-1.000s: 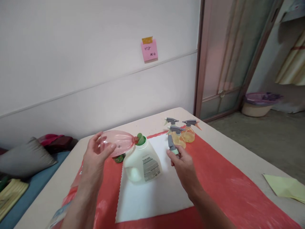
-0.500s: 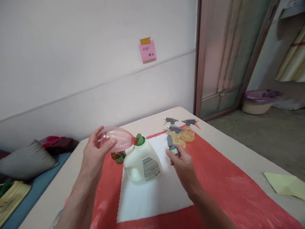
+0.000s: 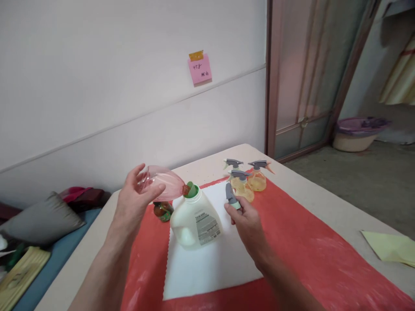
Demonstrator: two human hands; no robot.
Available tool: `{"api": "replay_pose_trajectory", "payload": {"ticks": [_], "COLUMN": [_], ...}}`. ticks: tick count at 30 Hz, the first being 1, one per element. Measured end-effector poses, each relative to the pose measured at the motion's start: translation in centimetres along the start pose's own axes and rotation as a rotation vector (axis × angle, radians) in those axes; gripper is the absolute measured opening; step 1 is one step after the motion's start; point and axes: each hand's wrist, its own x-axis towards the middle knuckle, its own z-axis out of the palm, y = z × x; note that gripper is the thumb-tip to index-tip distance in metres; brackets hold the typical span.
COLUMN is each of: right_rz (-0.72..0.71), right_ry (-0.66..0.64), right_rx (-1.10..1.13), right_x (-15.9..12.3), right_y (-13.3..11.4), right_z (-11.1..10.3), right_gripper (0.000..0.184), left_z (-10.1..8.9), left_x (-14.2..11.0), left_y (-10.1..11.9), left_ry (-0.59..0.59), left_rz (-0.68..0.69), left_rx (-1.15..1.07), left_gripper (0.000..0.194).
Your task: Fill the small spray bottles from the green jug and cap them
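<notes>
My left hand (image 3: 136, 194) is closed round the base of a clear pink bottle (image 3: 165, 183), tipped with its neck down at the green spout (image 3: 192, 190) in the mouth of a pale green detergent jug (image 3: 194, 224). The jug stands upright on a white sheet (image 3: 207, 272), label facing me. Between the thumb and fingers of my right hand (image 3: 244, 214) is a grey spray trigger head (image 3: 231, 196) with a pale green collar. A small brown bottle (image 3: 162, 211) with a green label stands just left of the jug.
Several spray bottles (image 3: 257, 181) with grey trigger heads stand together at the far right of the red cloth (image 3: 298, 242). Yellow-green paper (image 3: 389, 246) lies on the table's right. Left of the table are a grey cushion (image 3: 45, 220) and a stack of yellowish items (image 3: 24, 276).
My left hand has raised the base of the pink bottle, so it slopes more steeply into the spout. The brown bottle now shows more fully. My right hand keeps the trigger head.
</notes>
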Motion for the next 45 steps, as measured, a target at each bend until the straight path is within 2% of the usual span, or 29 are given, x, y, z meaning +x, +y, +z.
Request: {"api": "replay_pose_trajectory", "payload": {"ticks": [9,16,27,35,40,45], "right_rz": [-0.013,-0.015,-0.008,-0.004,0.002,0.014], "right_ry": [-0.009,-0.007,-0.004,-0.011,0.001,0.004], "right_rx": [0.025,0.032,0.032,0.028,0.039,0.077], "right_x": [0.0,0.0,0.1,0.1,0.3,0.4], "right_y": [0.1,-0.1,0.0,0.1,0.2,0.0], "right_z": [0.0,0.1,0.1,0.1,-0.1,-0.1], "right_gripper": [0.037,0.035,0.035,0.037,0.036,0.035], "left_z": [0.3,0.3,0.2,0.3,0.1,0.3], "left_x": [0.3,0.6,0.7,0.0,-0.4,-1.4], "left_y": [1.4,1.3,1.1,1.1,-0.3,-2.7], "left_ry": [-0.053,-0.049,-0.061,-0.036,0.000,0.125], "left_rz": [0.038,0.049,0.068,0.053,0.048,-0.038], "left_rx": [0.093,0.082,0.092,0.081,0.003,-0.236], "left_gripper": [0.095,0.100,0.097,0.097,0.093,0.083]}}
